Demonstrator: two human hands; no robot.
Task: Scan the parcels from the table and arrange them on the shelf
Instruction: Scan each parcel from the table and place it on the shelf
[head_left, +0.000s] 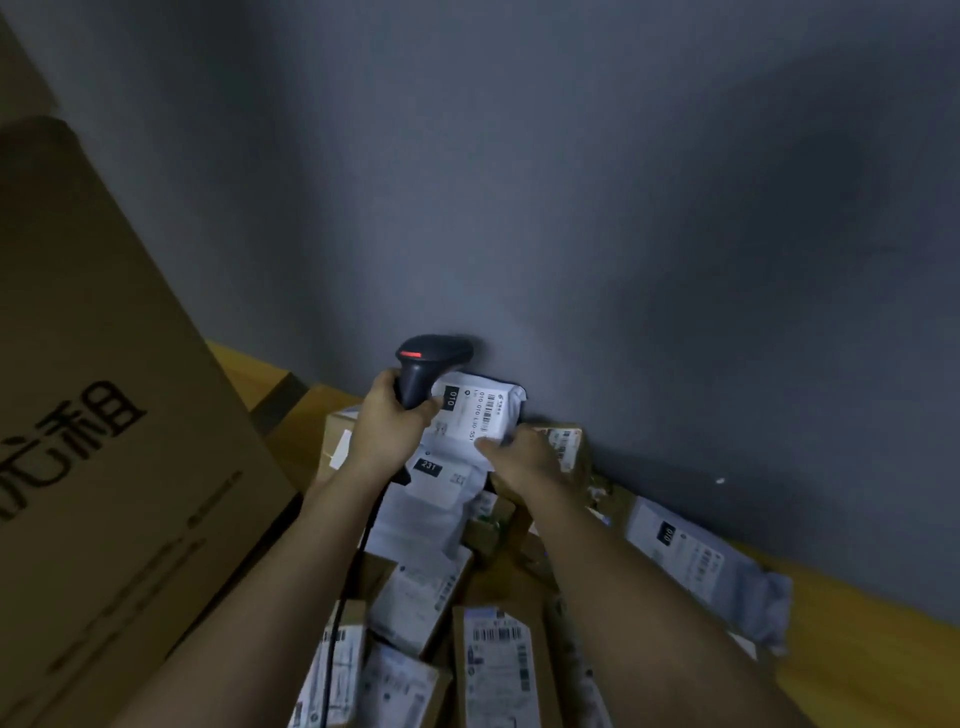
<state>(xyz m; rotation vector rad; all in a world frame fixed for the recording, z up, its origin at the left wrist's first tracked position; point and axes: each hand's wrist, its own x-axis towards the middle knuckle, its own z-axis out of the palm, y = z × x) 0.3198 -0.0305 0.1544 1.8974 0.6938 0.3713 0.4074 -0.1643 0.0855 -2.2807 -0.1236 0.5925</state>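
Against the wall (571, 208), we grip the scanner (423, 371) left (387, 423), pinching the parcel (480, 413) edge right (522, 460); boxes (496, 670) crowd the desk (857, 670).

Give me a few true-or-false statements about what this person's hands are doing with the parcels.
1. The left hand grips a barcode scanner. True.
2. The right hand is empty and hangs at the person's side. False: it holds a white parcel by its lower edge, next to the scanner.
3. The held parcel's label carries a barcode and a black tag reading 010. True.
4. The scanner is wireless. False: a dark cable runs down from it beside the left forearm.
5. A large cardboard box with black printed characters stands on the left. True.
6. The table holds only the one parcel. False: many labelled boxes and bags are piled under the arms.
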